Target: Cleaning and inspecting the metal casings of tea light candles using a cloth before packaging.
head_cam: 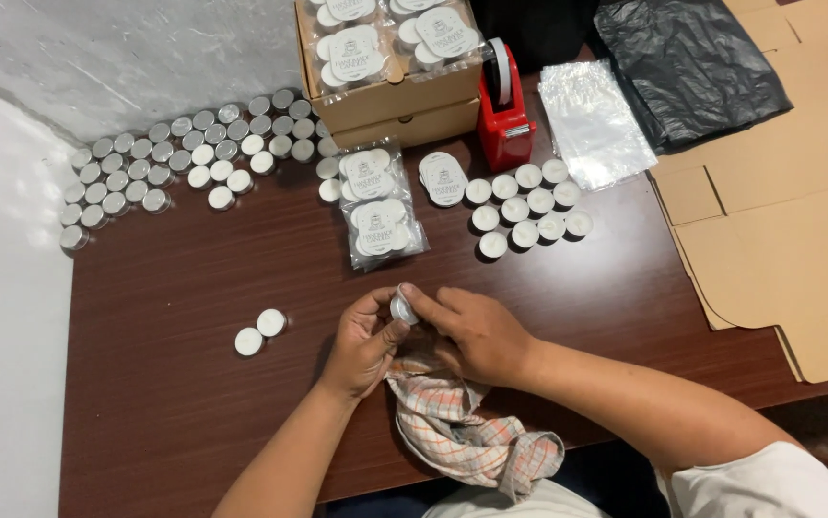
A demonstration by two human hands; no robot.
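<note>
i have both hands low at the front edge of the dark wooden table (pixel 193 288), meeting over one tealight (pixel 402 307). my left hand (pixel 364 343) is curled half shut, thumb and fingertips gripping the little metal cup from below, and a checked cloth (pixel 471 432) hangs beneath it, its upper end hidden between the hands, so i cannot tell which of them grips it. my right hand (pixel 476 334) is also partly closed, pinching the same tealight from the other side with thumb and forefinger, so the candle sits tilted between the two hands, above the cloth.

judging by how things lie, the work looks somewhere in the middle. two loose tealights (pixel 260 332) sit just left of my hands, apart from everything else. a large field of tealights (pixel 174 158) covers the far left corner, a smaller cluster (pixel 527 209) lies near the red tape dispenser (pixel 504 115), and two filled clear packets (pixel 380 206) rest between them. the cardboard box (pixel 399 91) behind already holds several such packets, with empty clear bags (pixel 594 125) beside it, so much seems left.
</note>
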